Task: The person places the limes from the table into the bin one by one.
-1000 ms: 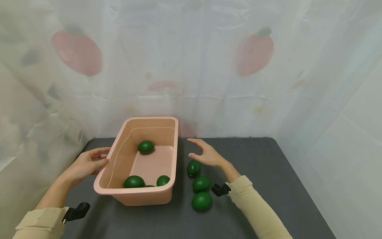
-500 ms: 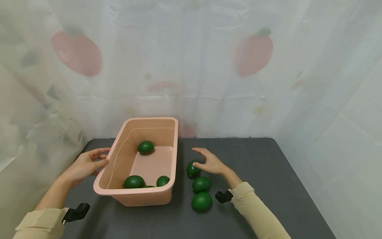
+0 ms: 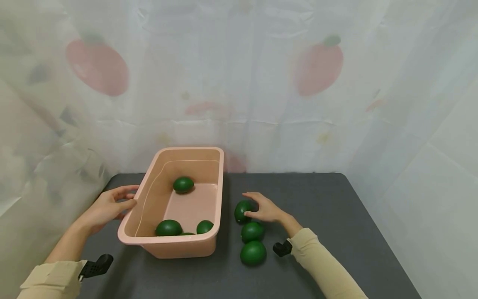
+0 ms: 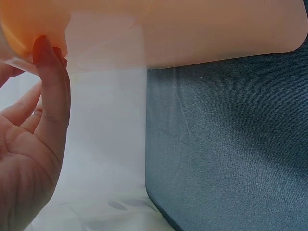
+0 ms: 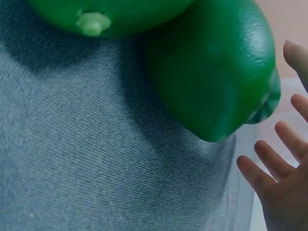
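A pink plastic tub stands on the dark grey table with three green avocado-like fruits inside: one at the far end and two near the front wall. Three more lie in a row right of the tub. My right hand rests on the farthest of these with its fingers spread and fairly straight beside the fruit. My left hand touches the tub's left rim with a straight finger.
A translucent white curtain with red fruit prints hangs behind and to both sides of the table. Bare grey tabletop stretches to the right of the fruits and in front of the tub. Black wrist cameras sit at both cuffs.
My right hand has dropped from above the table down onto the farthest loose fruit. The left hand, the tub and the other fruits have stayed put.
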